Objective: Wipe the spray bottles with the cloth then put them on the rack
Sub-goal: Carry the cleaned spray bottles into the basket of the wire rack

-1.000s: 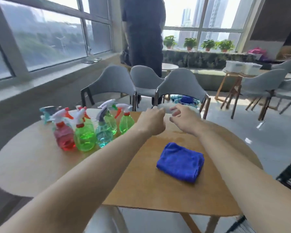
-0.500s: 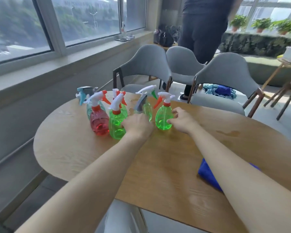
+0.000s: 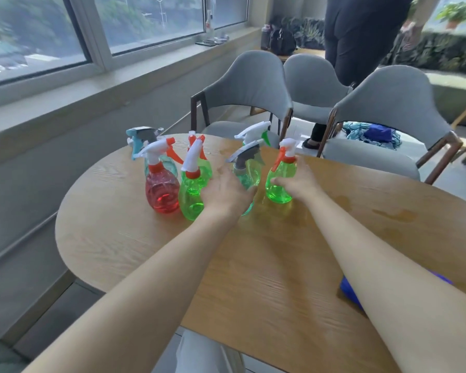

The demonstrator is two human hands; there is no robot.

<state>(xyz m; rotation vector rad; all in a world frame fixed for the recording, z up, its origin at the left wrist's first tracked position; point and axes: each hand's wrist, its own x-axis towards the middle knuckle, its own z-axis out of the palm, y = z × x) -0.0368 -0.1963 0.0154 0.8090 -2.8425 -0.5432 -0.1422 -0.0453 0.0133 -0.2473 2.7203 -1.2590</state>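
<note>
Wooden table [image 3: 253,265] bearing cluster of upright spray bottles at far left. Left grip [image 3: 226,192] laid on teal bottle with grey trigger [image 3: 246,170], thumb across its front; whether fingers close round it unclear. Right grip [image 3: 299,181] curled round rightmost green bottle [image 3: 279,184], thumb in front, fingers behind. Red bottle [image 3: 162,193] and front green bottle [image 3: 191,196] just left of left grip. Blue cloth [image 3: 347,290] at near right, partly hidden by right forearm. Grey chairs [image 3: 253,84] beyond table; standing person [image 3: 361,36] behind them.
</note>
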